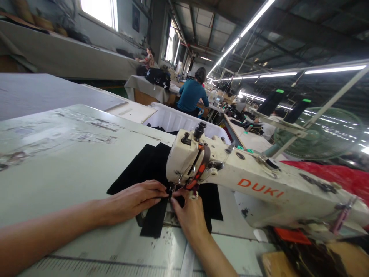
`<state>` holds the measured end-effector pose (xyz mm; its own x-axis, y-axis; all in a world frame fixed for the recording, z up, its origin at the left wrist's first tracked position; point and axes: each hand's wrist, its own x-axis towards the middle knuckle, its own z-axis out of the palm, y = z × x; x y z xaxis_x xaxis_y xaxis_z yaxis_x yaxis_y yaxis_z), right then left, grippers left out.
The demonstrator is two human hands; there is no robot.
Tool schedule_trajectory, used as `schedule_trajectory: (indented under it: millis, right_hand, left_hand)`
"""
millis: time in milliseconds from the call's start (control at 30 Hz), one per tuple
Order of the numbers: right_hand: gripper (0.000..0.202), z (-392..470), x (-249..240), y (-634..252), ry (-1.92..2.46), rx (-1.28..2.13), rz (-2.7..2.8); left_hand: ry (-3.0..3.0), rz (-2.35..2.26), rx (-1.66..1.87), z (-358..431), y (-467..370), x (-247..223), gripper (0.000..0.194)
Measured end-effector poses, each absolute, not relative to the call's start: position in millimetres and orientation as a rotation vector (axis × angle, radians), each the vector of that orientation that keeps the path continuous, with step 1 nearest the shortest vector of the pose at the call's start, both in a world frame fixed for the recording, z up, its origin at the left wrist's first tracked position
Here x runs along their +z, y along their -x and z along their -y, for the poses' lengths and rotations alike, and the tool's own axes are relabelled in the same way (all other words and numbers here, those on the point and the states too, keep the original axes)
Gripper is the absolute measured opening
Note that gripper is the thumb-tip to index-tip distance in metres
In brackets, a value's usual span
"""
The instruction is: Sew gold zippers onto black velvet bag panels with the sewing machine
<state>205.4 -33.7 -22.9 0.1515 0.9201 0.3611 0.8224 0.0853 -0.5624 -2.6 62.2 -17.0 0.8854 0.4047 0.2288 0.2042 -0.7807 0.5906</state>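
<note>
Black fabric lies under the head of a white sewing machine, spreading to both sides of the needle area. A narrow black strip hangs from the presser foot toward the table's front. My left hand comes in from the left, its thumb and fingertips pinching the strip's upper part beside the foot. On the other side, my right hand has thumb and forefinger closed on the black fabric just right of the foot. The needle tip and the fabric between the fingertips are partly hidden.
A printed ruler scale runs along the table's front edge. Behind the machine stands a white bin with dark cloth in it. Thread cones and a green fan are at the right. A person in teal sits farther back.
</note>
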Motion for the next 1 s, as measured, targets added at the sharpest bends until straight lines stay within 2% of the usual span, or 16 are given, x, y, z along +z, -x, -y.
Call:
schedule_trajectory:
  millis: [267,467,700,867,1000]
  right_hand:
    - [0.013,32.6,-23.6,-203.9,1.761,0.159,1.635]
    - [0.033,41.2,-19.6,-205.9,1.818,-0.047,1.728]
    - [0.032,39.4,-23.5,-199.9,1.986,-0.187,1.863]
    - [0.032,26.0,-33.2,-198.2,2.075,-0.319,1.871]
    - [0.02,5.2,-40.7,-205.6,2.106,-0.353,1.835]
  left_hand:
    - [-2.749,-0.347,0.426,-52.7,-2.4,-8.6,0.038]
    - [-2.832,-0.32,0.464,-45.6,-4.0,-3.1,0.042]
    - [-2.873,-0.267,0.579,-48.4,-5.6,-11.7,0.035]
    - [-2.864,-0.268,0.525,-50.2,-6.2,-11.8,0.035]
    - [-2.865,-0.266,0.506,-51.0,-5.2,-13.6,0.039]
